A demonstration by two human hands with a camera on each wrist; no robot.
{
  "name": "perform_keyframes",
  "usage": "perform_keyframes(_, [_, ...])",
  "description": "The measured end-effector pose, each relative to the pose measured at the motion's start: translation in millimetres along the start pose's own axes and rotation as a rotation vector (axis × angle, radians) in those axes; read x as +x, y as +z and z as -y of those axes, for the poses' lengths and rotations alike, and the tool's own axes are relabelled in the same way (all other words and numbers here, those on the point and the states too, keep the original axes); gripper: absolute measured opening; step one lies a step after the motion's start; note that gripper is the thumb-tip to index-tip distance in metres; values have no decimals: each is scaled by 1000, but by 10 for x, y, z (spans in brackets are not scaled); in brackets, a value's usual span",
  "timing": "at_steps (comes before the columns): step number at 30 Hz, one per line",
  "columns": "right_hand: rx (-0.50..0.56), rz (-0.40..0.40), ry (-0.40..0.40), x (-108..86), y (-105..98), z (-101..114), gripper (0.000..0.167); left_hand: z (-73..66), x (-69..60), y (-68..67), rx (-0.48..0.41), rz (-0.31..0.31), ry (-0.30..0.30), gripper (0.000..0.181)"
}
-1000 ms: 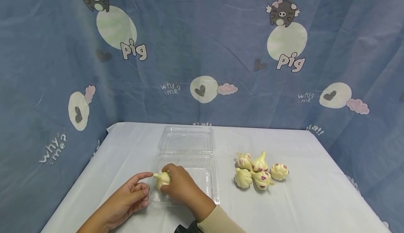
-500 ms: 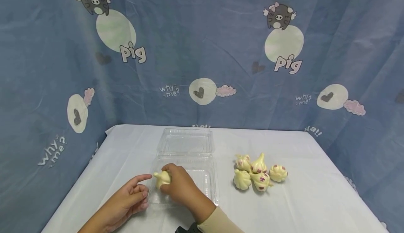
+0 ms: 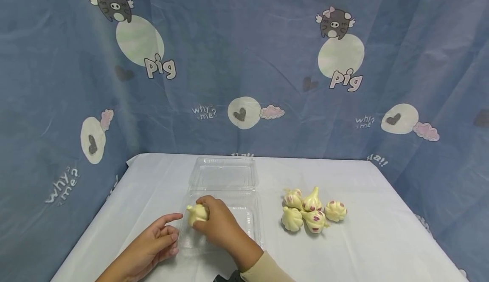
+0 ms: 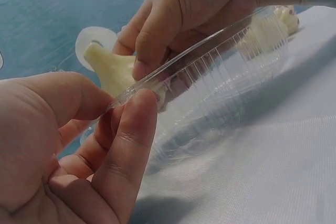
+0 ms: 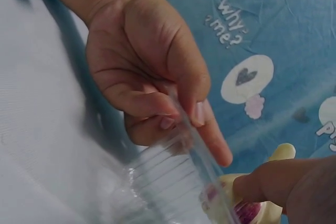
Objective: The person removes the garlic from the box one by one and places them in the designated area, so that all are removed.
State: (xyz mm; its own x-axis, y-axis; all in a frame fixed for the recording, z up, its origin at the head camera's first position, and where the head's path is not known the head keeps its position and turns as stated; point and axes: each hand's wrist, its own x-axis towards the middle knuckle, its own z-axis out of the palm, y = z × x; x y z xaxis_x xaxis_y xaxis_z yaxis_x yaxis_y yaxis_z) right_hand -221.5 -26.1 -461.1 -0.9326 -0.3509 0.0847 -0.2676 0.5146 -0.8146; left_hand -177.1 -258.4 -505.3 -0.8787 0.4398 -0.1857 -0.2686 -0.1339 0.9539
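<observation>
My right hand (image 3: 221, 222) grips a pale garlic bulb (image 3: 196, 215) with thumb and fingers, over the left part of a clear plastic clamshell container (image 3: 246, 222). The bulb's stem points left; in the right wrist view purple patches show on the bulb (image 5: 273, 211). Whether it touches the container's floor, I cannot tell. At the container's left edge, my left hand (image 3: 153, 244) pinches the rim; the left wrist view shows the ridged wall of the container (image 4: 215, 90) running away from those fingers. The hinged lid (image 3: 224, 175) lies folded back, away from me.
Several more garlic bulbs (image 3: 315, 221) lie grouped to the right of the container, one slightly apart (image 3: 335, 211). White cloth (image 3: 366, 248) covers the table. A blue printed curtain (image 3: 244, 61) hangs behind and along both sides.
The head view has tilted slightly upward, so the scene sits lower. My right hand and its garlic bulb have risen a little against the container. The left hand stays at the rim.
</observation>
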Motion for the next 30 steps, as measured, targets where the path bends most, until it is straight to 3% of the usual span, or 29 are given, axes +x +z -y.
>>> perform_keyframes(7, [68, -20, -8, -28, -74, -2, 49, 31, -28, -8, -3, 9, 5, 57])
perform_keyframes(14, [163, -16, 16, -103, -164, -82, 49, 26, -9, 3, 26, -36, -14, 65])
perform_keyframes(22, [161, -34, 32, -244, -275, -84, 48, 12, -2, 22, 33, -70, -36, 72])
perform_keyframes(30, [177, -119, 46, -351, -313, -136, 48, 24, -10, 15, 21, -32, 8, 65])
